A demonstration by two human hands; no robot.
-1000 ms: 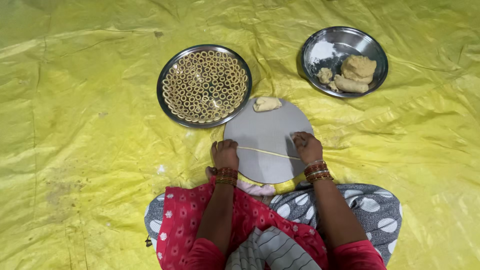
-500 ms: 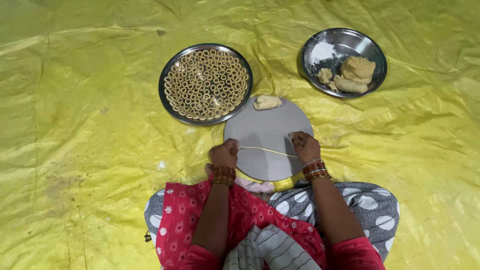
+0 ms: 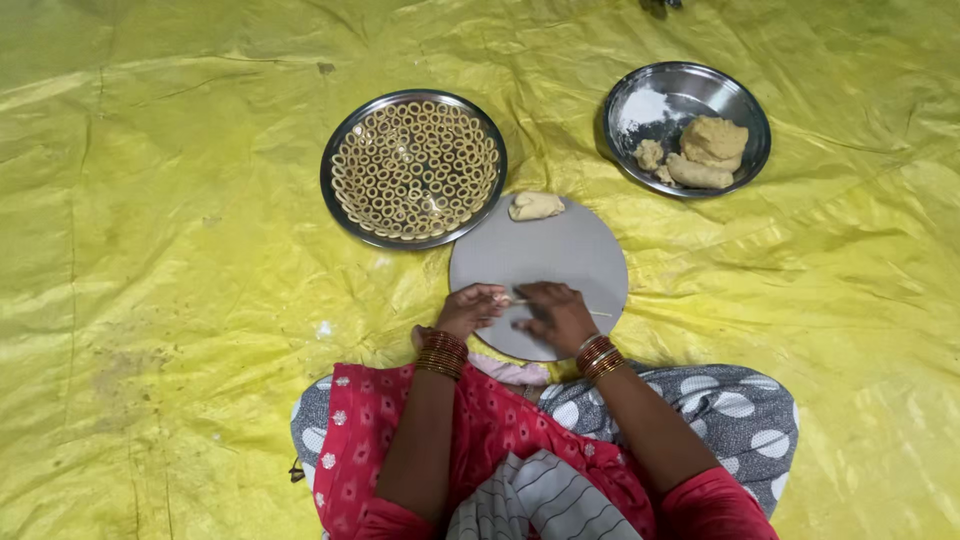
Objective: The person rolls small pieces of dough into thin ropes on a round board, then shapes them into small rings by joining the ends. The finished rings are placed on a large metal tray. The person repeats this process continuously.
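Note:
A thin rope of dough (image 3: 600, 314) lies across the near part of a round grey board (image 3: 560, 255). My left hand (image 3: 470, 310) pinches its left end. My right hand (image 3: 555, 315) lies over the middle of the rope, fingers curled on it, and the right tip sticks out past the hand. Both hands are close together at the board's near edge. A small lump of dough (image 3: 536, 206) rests at the board's far edge.
A steel plate (image 3: 345, 150) at the back left holds several small dough rings. A steel bowl (image 3: 690, 85) at the back right holds dough pieces and some flour. A crinkled yellow sheet (image 3: 150, 250) covers the floor. My knees are below the board.
My hands were apart at the two ends of the stretched rope. Now the right hand has moved left along it, and both hands sit close together near the rope's left end.

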